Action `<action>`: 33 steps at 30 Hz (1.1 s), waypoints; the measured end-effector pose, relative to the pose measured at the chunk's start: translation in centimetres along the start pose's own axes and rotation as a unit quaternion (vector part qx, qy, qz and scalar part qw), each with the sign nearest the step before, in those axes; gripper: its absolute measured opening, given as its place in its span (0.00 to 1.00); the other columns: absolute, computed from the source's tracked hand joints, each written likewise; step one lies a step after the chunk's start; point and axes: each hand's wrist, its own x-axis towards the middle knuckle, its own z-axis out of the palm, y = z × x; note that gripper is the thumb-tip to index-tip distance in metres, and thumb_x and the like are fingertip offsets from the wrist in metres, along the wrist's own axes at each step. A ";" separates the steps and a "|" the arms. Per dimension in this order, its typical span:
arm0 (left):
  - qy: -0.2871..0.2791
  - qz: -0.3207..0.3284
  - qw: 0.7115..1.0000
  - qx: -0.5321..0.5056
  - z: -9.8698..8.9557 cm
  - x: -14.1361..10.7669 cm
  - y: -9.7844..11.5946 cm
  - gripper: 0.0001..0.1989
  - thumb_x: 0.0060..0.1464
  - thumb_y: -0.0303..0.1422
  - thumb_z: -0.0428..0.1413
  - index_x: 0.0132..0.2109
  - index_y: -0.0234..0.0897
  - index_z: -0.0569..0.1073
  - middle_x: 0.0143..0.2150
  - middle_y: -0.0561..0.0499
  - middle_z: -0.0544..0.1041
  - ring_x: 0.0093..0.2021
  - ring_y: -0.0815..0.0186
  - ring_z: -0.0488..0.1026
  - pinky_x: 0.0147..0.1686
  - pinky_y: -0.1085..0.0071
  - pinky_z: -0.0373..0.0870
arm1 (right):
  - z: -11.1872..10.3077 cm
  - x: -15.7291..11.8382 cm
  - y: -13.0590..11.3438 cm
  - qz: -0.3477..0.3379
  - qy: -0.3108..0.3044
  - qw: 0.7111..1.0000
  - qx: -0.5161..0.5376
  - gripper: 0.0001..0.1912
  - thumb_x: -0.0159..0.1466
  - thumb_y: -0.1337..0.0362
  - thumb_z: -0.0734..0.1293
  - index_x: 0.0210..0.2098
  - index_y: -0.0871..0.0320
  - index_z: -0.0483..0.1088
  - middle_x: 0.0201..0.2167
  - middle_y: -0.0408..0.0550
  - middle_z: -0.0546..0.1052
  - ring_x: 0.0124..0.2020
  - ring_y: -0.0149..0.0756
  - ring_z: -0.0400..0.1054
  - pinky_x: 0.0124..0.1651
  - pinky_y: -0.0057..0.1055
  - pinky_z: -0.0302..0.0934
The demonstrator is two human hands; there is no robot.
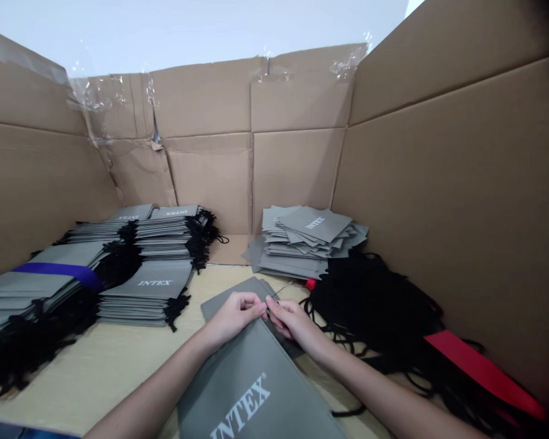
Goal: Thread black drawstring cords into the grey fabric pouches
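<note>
I'm looking down at my left hand (238, 315) and right hand (293, 321), held close together over a grey INTEX bag (251, 390), which lies flat on the pale wooden surface (105, 372) and runs toward me. The fingers of both hands are closed in a tight pinch at the bag's upper edge, apparently on a thin cord (282, 288), though the fingertips hide the exact grip. Just right of my right hand sits a heap of black drawstrings (370, 305), with a red strip (485, 372) beyond it. A loose stack of grey bags (302, 244) is straight ahead. Neater stacks (141, 292) with black cords lie left, one bound by a purple band (57, 274). Cardboard walls (297, 164) surround the surface.
</note>
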 end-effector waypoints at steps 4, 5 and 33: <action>-0.010 -0.003 1.000 0.025 0.1 -0.1 0.0 0.21 0.48 0.49 0.52 0.26 0.31 0.68 0.22 0.56 0.64 0.23 0.73 0.55 0.23 0.77 0.49 | -0.2 -0.4 -1.0 0.017 -0.002 1.000 0.020 0.27 0.55 0.45 0.61 0.12 0.58 0.55 0.07 0.33 0.51 0.09 0.20 0.41 0.16 0.26 0.31; -0.013 0.005 0.999 0.031 0.1 -0.1 0.0 0.21 0.49 0.48 0.52 0.27 0.31 0.68 0.22 0.56 0.63 0.23 0.73 0.55 0.23 0.77 0.49 | -0.2 -0.5 -1.3 0.031 0.006 0.999 0.039 0.26 0.56 0.47 0.62 0.11 0.58 0.53 0.06 0.33 0.50 0.09 0.20 0.39 0.16 0.26 0.30; -0.010 -0.118 0.988 -0.098 -3.8 -2.4 -0.5 0.18 0.45 0.45 0.58 0.25 0.32 0.67 0.21 0.57 0.60 0.20 0.75 0.53 0.21 0.78 0.47 | -0.4 -1.3 -1.9 -0.128 -0.002 0.962 -0.240 0.20 0.60 0.52 0.61 0.48 0.55 0.59 0.29 0.43 0.71 0.22 0.28 0.62 0.24 0.23 0.53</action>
